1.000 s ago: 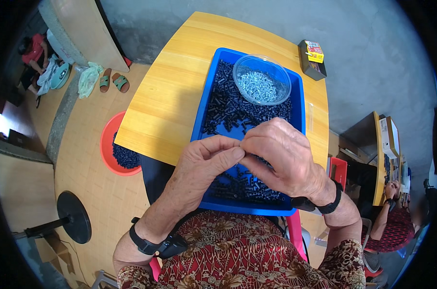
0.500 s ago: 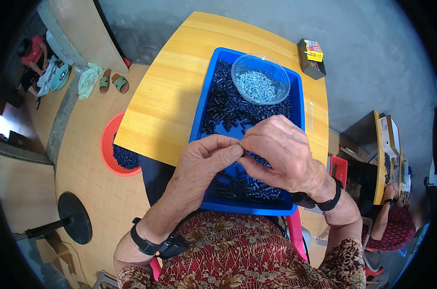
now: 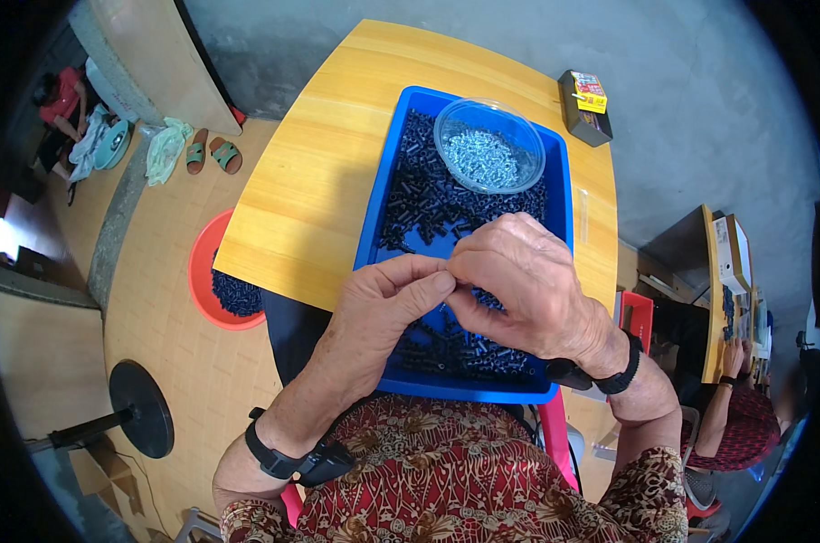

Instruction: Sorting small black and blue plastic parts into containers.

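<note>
My left hand [image 3: 389, 303] and my right hand [image 3: 525, 288] meet fingertip to fingertip above a blue tray [image 3: 367, 237]. Both are closed in a pinch; whatever sits between the fingertips is hidden. Small black cylindrical pieces [image 3: 419, 201] cover much of the tray, in a heap at the far side and a looser spread [image 3: 473, 355] under my hands. A round clear plastic bowl [image 3: 442, 161] rests on the far heap, with many small shiny metal parts [image 3: 482, 159] in it.
The tray lies on a yellow wooden table [image 3: 306, 172]. A dark box [image 3: 587, 122] with a yellow packet stands at its far right. A red basin [image 3: 202, 294] of black pieces is on the floor at left. One person [image 3: 735, 421] works at right, another [image 3: 64, 104] sits far left.
My hands stay together at nearly the same spot, with the fingers shifting only slightly. At right, the other person's hands have moved a little.
</note>
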The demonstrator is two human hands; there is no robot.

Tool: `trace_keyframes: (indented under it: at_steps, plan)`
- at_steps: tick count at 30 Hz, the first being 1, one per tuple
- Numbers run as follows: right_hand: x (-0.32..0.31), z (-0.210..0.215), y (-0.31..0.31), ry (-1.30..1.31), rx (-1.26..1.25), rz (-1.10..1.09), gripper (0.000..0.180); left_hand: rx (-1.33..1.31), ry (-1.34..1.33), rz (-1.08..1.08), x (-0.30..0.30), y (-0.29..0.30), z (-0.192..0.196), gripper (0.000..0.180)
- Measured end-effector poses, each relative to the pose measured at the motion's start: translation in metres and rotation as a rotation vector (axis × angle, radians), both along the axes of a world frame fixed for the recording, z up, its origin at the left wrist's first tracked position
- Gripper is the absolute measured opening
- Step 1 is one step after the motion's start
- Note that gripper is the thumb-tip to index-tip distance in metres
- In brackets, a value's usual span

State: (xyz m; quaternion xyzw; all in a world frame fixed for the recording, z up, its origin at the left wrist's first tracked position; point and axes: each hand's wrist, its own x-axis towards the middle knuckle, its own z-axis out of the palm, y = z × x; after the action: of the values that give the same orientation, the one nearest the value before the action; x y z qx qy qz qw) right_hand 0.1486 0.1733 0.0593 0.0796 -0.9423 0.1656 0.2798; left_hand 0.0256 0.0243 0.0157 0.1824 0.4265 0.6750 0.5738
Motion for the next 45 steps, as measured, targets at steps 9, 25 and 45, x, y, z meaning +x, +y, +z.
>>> trace_keyframes:
  at_steps: [9, 25, 45]
  plan:
    - [0.002, 0.000, 0.016, -0.229, -0.231, -0.039, 0.032, 0.033, 0.203, 0.109, -0.014, -0.012, 0.011, 0.017]
    - [0.014, -0.036, 0.020, -0.728, 0.144, 0.077, 0.015, 0.004, 0.285, 0.202, -0.018, -0.031, 0.007, 0.016]
    - [0.009, 0.012, -0.015, -0.130, -0.253, -0.007, 0.020, 0.050, 0.313, 0.154, 0.006, -0.011, 0.003, 0.016]
